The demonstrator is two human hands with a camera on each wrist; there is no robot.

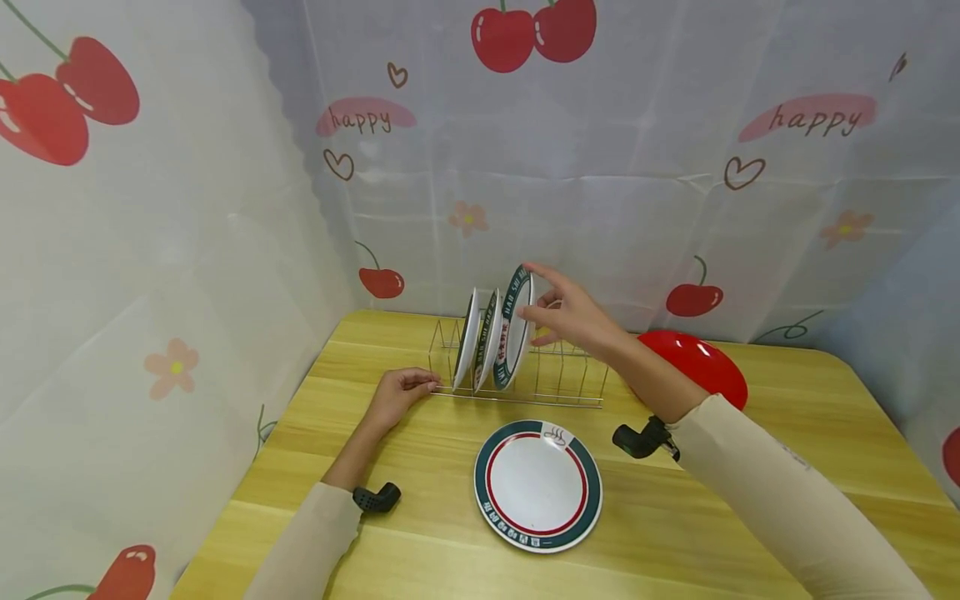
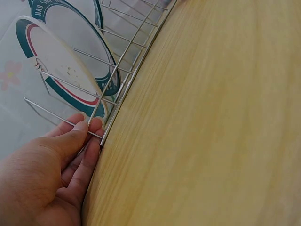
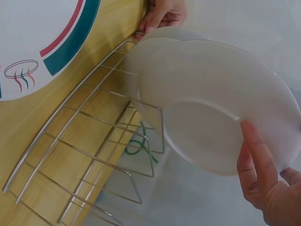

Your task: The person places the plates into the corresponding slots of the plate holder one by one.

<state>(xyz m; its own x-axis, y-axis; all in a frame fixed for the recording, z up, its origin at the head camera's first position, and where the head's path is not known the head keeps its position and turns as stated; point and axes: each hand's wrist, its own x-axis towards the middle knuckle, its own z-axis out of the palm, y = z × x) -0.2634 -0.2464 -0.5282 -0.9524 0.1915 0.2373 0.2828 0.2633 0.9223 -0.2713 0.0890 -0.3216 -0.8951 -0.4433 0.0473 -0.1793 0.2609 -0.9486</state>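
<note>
A wire dish rack (image 1: 570,402) stands on the table, with two plates (image 1: 465,342) upright in its left slots. My left hand (image 1: 399,398) pinches the rack's front left corner; in the left wrist view, thumb and fingertips close round the wire (image 2: 102,136). With my right hand (image 1: 576,315) I grip a green-rimmed white plate (image 1: 501,358) by its upper right edge. It leans to the right beside the two plates, its lower edge down among the rack wires. In the right wrist view its plain white underside (image 3: 202,80) faces the camera, fingers spread against it.
Another white plate with green and red rings (image 1: 536,483) lies flat in front of the rack. A red plate or dish (image 1: 693,362) is behind my right forearm, partly hidden. A cherry-printed curtain (image 1: 600,233) hangs behind the wooden table (image 1: 420,517) and at its sides.
</note>
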